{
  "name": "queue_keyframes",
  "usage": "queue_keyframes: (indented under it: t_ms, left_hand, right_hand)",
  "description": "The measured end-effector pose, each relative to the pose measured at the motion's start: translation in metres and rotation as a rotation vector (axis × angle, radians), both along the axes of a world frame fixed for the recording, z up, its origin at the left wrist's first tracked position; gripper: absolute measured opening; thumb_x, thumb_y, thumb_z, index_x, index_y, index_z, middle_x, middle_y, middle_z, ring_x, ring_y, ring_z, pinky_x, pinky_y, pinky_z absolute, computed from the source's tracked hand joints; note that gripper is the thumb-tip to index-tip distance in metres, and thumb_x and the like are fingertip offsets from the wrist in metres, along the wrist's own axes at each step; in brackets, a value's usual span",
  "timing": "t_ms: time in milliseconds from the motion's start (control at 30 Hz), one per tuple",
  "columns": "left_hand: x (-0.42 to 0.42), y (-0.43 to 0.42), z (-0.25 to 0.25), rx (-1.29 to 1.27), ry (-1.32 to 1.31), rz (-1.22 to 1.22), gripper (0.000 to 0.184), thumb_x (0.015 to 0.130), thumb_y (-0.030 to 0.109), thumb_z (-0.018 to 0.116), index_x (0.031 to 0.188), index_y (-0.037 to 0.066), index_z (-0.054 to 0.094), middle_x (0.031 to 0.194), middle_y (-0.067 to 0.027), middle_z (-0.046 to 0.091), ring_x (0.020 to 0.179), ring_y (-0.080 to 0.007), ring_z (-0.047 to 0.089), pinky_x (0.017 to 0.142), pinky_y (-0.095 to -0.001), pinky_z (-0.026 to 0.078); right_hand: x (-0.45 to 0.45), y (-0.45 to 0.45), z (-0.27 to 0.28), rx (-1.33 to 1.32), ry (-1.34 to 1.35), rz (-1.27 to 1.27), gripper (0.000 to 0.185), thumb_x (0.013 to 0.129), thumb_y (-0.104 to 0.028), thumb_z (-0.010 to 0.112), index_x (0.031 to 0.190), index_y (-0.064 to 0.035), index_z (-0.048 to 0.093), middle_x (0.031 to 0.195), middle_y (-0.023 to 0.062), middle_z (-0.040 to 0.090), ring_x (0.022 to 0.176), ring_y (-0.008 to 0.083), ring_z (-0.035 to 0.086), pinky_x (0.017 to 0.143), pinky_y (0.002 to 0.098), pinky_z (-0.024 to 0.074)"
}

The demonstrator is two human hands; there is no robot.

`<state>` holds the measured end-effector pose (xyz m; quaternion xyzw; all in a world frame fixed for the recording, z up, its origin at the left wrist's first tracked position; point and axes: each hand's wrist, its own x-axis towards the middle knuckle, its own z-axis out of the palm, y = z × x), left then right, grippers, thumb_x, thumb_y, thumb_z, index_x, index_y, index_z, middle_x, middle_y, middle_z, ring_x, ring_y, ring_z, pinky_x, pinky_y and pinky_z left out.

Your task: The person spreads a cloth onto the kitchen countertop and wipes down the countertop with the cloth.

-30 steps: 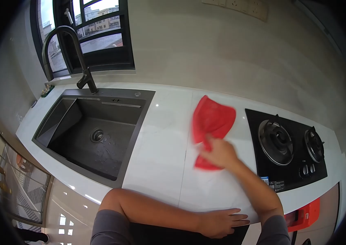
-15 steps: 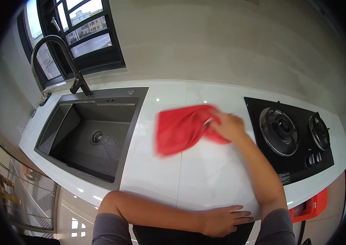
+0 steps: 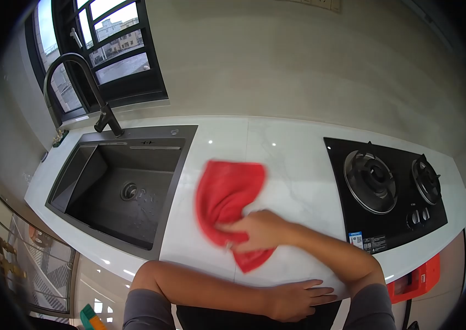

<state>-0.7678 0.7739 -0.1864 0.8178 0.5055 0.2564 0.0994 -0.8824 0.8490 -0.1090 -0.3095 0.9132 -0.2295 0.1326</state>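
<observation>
A red cloth [image 3: 227, 190], blurred at its edges, lies bunched on the white countertop [image 3: 293, 176] between the sink and the stove. My right hand [image 3: 258, 231] has its fingers closed on the cloth's lower part, and one cloth end sticks out below the hand. Along the counter's front edge rests my left hand [image 3: 299, 300], palm down with fingers spread and holding nothing. The left forearm crosses in front of my body.
On the left is a dark sink [image 3: 128, 212] with water drops inside and a tall black faucet [image 3: 87, 63]. A black two-burner stove [image 3: 392, 220] sits on the right. Below it shows a red plastic object [image 3: 428, 280]. A window [image 3: 117, 49] is behind the sink.
My right hand has moved the cloth left, then toward the front edge, since the earlier frames. The left hand stays in place. A green and orange item now shows at the bottom left.
</observation>
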Motion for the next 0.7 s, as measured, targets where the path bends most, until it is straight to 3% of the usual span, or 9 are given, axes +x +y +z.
queue_keyframes:
  t_ms: [67, 167, 267, 367, 400, 467, 533, 633, 700]
  left_hand:
    - [-0.002, -0.001, 0.009, -0.075, 0.053, -0.033, 0.021, 0.086, 0.026, 0.061, 0.093, 0.011, 0.074, 0.152, -0.0143, 0.034, 0.143, -0.0292, 0.026, 0.118, -0.0471, 0.021]
    - [0.002, 0.0, -0.003, -0.007, 0.056, 0.019, 0.022, 0.086, 0.026, 0.06, 0.094, 0.011, 0.073, 0.152, -0.0143, 0.033, 0.143, -0.029, 0.026, 0.118, -0.0471, 0.02]
    - [-0.005, -0.001, 0.017, -0.101, 0.074, -0.043, 0.026, 0.087, 0.026, 0.059, 0.101, 0.008, 0.071, 0.153, -0.0151, 0.032, 0.144, -0.0287, 0.026, 0.118, -0.0472, 0.02]
    - [-0.004, -0.003, 0.011, 0.019, 0.014, -0.021, 0.028, 0.084, 0.028, 0.061, 0.099, 0.008, 0.073, 0.151, -0.0165, 0.037, 0.142, -0.0294, 0.028, 0.118, -0.0478, 0.02]
    - [-0.004, -0.003, 0.008, 0.021, 0.019, -0.018, 0.028, 0.084, 0.028, 0.061, 0.099, 0.008, 0.073, 0.151, -0.0165, 0.037, 0.142, -0.0294, 0.028, 0.118, -0.0478, 0.02]
    - [-0.003, -0.002, 0.005, 0.093, 0.004, -0.004, 0.048, 0.08, 0.028, 0.064, 0.12, 0.003, 0.063, 0.15, -0.0163, 0.037, 0.141, -0.0297, 0.03, 0.117, -0.0476, 0.021]
    - [-0.003, -0.003, 0.005, 0.109, 0.026, 0.011, 0.058, 0.079, 0.028, 0.065, 0.128, 0.0, 0.055, 0.15, -0.0163, 0.038, 0.141, -0.0297, 0.03, 0.117, -0.0469, 0.021]
    - [0.001, -0.001, -0.007, 0.142, 0.023, 0.055, 0.074, 0.076, 0.029, 0.067, 0.138, -0.004, 0.043, 0.149, -0.0168, 0.038, 0.141, -0.0295, 0.031, 0.117, -0.0448, 0.022]
    - [0.003, 0.001, -0.008, 0.161, 0.002, 0.078, 0.078, 0.075, 0.029, 0.067, 0.14, -0.005, 0.04, 0.149, -0.0174, 0.037, 0.141, -0.0293, 0.031, 0.117, -0.0434, 0.022]
  right_hand:
    - [0.004, -0.006, 0.002, 0.049, -0.014, 0.08, 0.056, 0.081, -0.047, 0.063, 0.133, -0.0297, 0.057, 0.084, 0.0152, 0.069, 0.078, 0.0331, 0.068, 0.068, 0.0427, 0.053]
    - [-0.024, 0.026, -0.007, 0.174, 0.171, -0.216, 0.06, 0.076, -0.052, 0.063, 0.134, -0.0416, 0.055, 0.079, 0.0102, 0.07, 0.073, 0.0306, 0.068, 0.067, 0.0394, 0.0537]
    - [-0.07, 0.107, -0.016, 0.179, 0.26, -0.846, 0.048, 0.083, -0.05, 0.059, 0.128, -0.0319, 0.061, 0.097, 0.0104, 0.072, 0.087, 0.0313, 0.069, 0.079, 0.0432, 0.0543]
    - [-0.072, 0.16, -0.016, 0.36, 0.293, -1.226, 0.057, 0.088, -0.048, 0.054, 0.133, -0.0137, 0.055, 0.098, 0.0194, 0.07, 0.092, 0.036, 0.069, 0.081, 0.0476, 0.0538]
    - [-0.074, 0.158, -0.019, 0.359, 0.298, -1.223, 0.057, 0.088, -0.048, 0.054, 0.133, -0.0137, 0.055, 0.098, 0.0194, 0.07, 0.092, 0.036, 0.069, 0.081, 0.0476, 0.0538]
    - [-0.07, 0.149, -0.023, 0.392, 0.309, -1.221, 0.057, 0.09, -0.048, 0.051, 0.126, -0.0033, 0.055, 0.096, 0.0206, 0.07, 0.089, 0.0366, 0.069, 0.08, 0.0489, 0.0539]
    - [-0.061, 0.113, -0.016, 0.328, 0.308, -1.005, 0.054, 0.091, -0.05, 0.049, 0.117, -0.0031, 0.058, 0.087, 0.0208, 0.07, 0.083, 0.0369, 0.069, 0.075, 0.0483, 0.0544]
    - [-0.04, 0.056, -0.022, 0.14, 0.379, -0.526, 0.059, 0.081, -0.041, 0.06, 0.129, -0.0084, 0.056, 0.076, 0.0195, 0.067, 0.073, 0.0377, 0.067, 0.067, 0.0475, 0.0539]
    - [-0.014, 0.018, -0.004, 0.16, 0.221, -0.219, 0.061, 0.079, -0.044, 0.062, 0.132, -0.0134, 0.056, 0.073, 0.0164, 0.067, 0.07, 0.0359, 0.067, 0.063, 0.0462, 0.0527]
